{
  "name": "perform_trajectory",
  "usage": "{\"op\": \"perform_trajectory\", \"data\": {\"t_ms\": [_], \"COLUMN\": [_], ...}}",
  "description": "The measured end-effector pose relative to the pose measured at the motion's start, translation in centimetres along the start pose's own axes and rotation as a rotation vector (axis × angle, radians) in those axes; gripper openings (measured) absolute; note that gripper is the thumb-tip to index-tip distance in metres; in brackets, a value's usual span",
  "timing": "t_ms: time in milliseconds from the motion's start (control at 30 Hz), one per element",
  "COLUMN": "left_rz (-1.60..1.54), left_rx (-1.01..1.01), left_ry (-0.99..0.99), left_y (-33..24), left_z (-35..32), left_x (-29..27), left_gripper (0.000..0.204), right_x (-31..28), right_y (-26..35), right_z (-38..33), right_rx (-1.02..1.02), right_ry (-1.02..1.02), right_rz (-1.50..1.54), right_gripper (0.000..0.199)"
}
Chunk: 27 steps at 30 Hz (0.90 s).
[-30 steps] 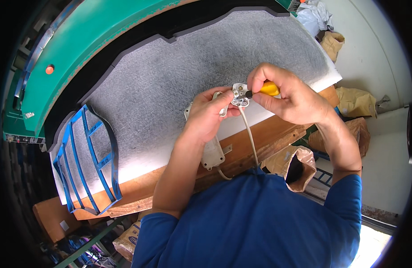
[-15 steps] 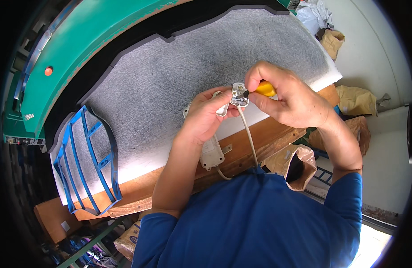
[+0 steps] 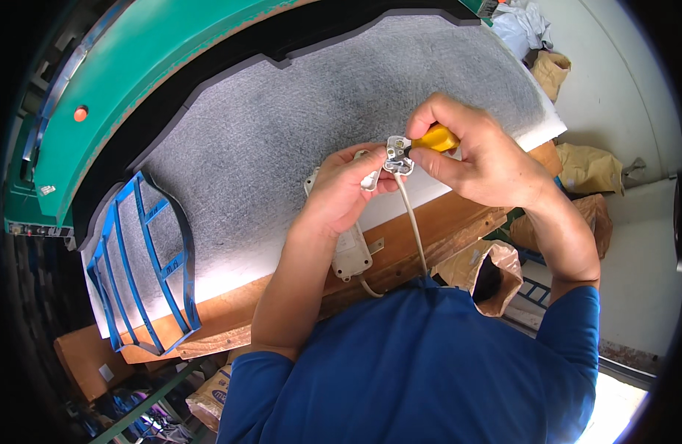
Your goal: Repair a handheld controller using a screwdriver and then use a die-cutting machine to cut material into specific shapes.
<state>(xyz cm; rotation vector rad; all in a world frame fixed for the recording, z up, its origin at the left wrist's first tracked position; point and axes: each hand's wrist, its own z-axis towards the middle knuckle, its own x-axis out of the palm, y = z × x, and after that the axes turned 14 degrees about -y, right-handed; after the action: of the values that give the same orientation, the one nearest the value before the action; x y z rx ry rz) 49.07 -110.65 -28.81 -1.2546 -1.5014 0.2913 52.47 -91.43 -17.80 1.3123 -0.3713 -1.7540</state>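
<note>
The left hand [image 3: 337, 189] rises from the lower edge on a nearly straight forearm, palm turned partly inward, its grip closed by thumb and fingers on an opened white electrical plug [image 3: 399, 156] whose metal contacts show; a loose white shell piece [image 3: 369, 176] sits within the same fingers. The right hand [image 3: 496, 163] comes in from the other side, elbow bent, wrist higher than the elbow in the view, its grip pinched around the yellow handle of a screwdriver [image 3: 435, 139], with the tip end at the plug's right side; whether it seats in a screw cannot be told. The plug is in front of the person, over the near part of the grey-covered worktop [image 3: 282, 111], and its white cable [image 3: 410, 214] drops across the wooden front edge [image 3: 459, 220] toward the blue shirt [image 3: 407, 355]. An off-white oblong casing [image 3: 352, 255] lies beneath the left wrist, near that edge. Beyond the knuckles a broad stretch of grey covering runs to a black border [image 3: 230, 81], with a green machine body [image 3: 134, 96] past it. A blue lattice frame [image 3: 165, 271] bounds the left end, well apart from both hands; the white right-hand margin slants away beyond the right wrist.
</note>
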Motion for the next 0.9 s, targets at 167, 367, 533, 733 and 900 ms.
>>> {"op": "perform_trajectory", "data": {"t_ms": [167,367,533,733,900], "left_rz": [0.004,-0.003,-0.023,-0.003,0.032], "left_rx": [0.003,-0.012,-0.018,-0.016,-0.025], "left_ry": [0.005,0.017,-0.021,-0.051,-0.051], "left_y": [-0.1,0.1,0.2,0.2,0.3], "left_z": [0.0,0.2,0.3,0.1,0.3], "left_x": [0.1,0.1,0.2,0.2,0.0], "left_gripper": [0.032,0.031,0.029,0.027,0.03], "right_x": [0.0,-1.1,-1.2,-1.1,-0.9], "right_y": [-0.3,-0.7,-0.8,-0.5,-1.1], "right_z": [-0.2,0.4,0.5,0.3,-0.1], "right_rx": [-0.095,0.019,0.103,0.055,0.089], "right_ry": [-0.01,0.147,0.217,0.232,0.223], "right_rz": [-0.03,0.079,0.123,0.102,0.112], "right_gripper": [0.021,0.018,0.017,0.018,0.018]}}
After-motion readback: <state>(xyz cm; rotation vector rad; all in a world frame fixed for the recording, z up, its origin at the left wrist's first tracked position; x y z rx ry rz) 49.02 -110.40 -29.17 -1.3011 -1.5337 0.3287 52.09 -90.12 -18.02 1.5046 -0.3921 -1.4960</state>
